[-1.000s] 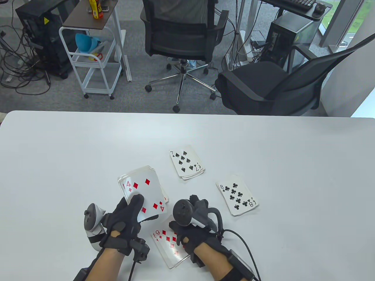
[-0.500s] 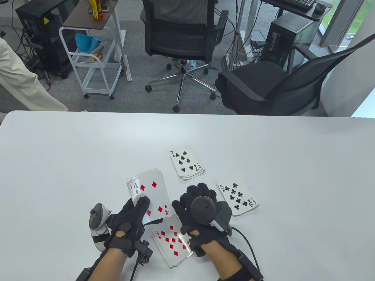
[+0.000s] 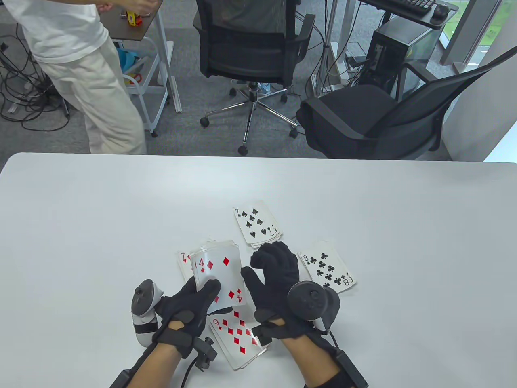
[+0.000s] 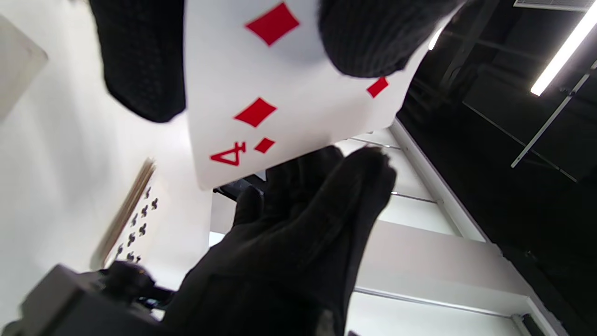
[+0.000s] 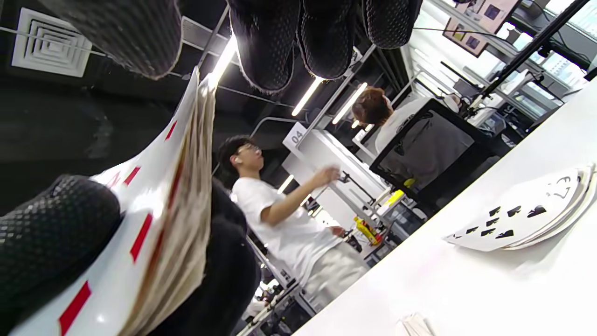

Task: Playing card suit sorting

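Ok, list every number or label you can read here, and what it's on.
"4": four of diamonds atop the deck held by the left hand.
"7": red card under that deck.
"6": diamonds pile.
"7": spades pile.
"8": clubs pile.
"04": white sign.
Yellow bottle's label: unreadable.

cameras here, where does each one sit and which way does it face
Table view: above, facing down at the table; shows left hand, right hand.
Left wrist view: on the left wrist, tilted upward at the held deck; left fingers show.
Right wrist view: on the right wrist, facing sideways across the table; right fingers show.
All share the deck.
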### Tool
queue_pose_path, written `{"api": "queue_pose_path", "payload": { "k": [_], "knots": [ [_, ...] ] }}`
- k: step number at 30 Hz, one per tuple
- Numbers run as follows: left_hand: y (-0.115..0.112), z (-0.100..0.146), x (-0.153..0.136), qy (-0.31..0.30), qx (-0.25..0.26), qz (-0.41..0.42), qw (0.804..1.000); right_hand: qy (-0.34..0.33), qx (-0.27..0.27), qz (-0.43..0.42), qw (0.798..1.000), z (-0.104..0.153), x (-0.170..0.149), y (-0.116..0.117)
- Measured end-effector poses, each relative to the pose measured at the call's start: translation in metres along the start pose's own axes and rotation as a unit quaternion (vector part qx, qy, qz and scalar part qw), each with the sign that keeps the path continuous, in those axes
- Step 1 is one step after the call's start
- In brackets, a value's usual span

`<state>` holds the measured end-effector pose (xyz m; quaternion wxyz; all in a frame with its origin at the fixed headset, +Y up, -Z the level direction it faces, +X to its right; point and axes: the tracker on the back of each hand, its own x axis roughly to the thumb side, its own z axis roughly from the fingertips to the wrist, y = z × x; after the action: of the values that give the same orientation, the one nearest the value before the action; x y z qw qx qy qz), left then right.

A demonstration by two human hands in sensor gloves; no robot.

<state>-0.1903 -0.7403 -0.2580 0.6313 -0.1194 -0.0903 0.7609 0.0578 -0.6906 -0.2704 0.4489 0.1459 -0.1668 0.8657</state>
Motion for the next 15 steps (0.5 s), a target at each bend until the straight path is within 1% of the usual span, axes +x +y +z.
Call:
{"api": "queue_pose_path", "payload": {
  "k": [3,10,13,15],
  "knots": [
    [-0.0028,-0.0005,-0.002,0.006,-0.007,-0.011,1.0,0.0,-0.001,-0.001,1.0,0.0005,0.0025,0.0002],
    [-0.0082,-0.0024,-0.0057,0.015,-0.023,-0.03,0.999,-0.002,-0.013,0.026,1.0,0.0021,0.0039,0.002],
    [-0.0073,-0.0014,-0.0062,0.018,-0.017,-0.027,0.999,0.002,-0.006,0.001,1.0,0.0018,0.0043,0.0019],
    [-0.0069,-0.0017,-0.0068,0.018,-0.016,-0.021,1.0,-0.003,-0.013,-0.003,1.0,0.0019,0.0054,0.0006]
  ]
}}
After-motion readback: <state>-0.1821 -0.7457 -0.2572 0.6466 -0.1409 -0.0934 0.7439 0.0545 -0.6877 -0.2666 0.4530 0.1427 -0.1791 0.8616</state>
